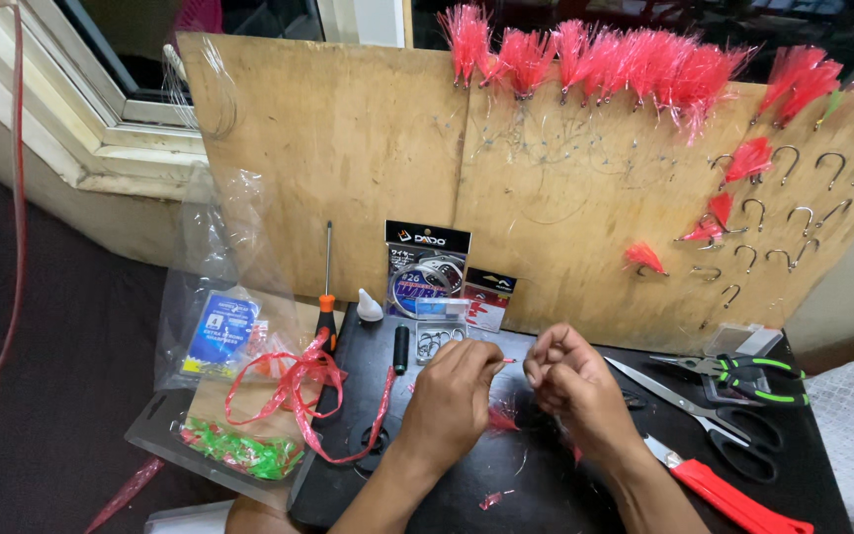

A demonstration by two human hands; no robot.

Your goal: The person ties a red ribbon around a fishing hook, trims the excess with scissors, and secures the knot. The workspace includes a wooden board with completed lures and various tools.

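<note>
My left hand (455, 396) and my right hand (570, 386) are close together over a black work surface (447, 485). Both have fingers pinched on a small item between them; a thin hook with a red tip (506, 362) shows at the left fingertips. A tuft of red fibre (502, 419) lies just under my left hand. A small clear box of metal hooks (439, 340) sits just beyond my left hand.
A plywood board (348, 148) leans at the back, hung with red feathered lures (595, 54) and bare hooks (793, 213). Scissors (704, 410), green-handled pliers (753, 376) and a red-handled knife (728, 494) lie right. Red ribbon (298, 386), a screwdriver (326, 307) and plastic packets (219, 331) lie left.
</note>
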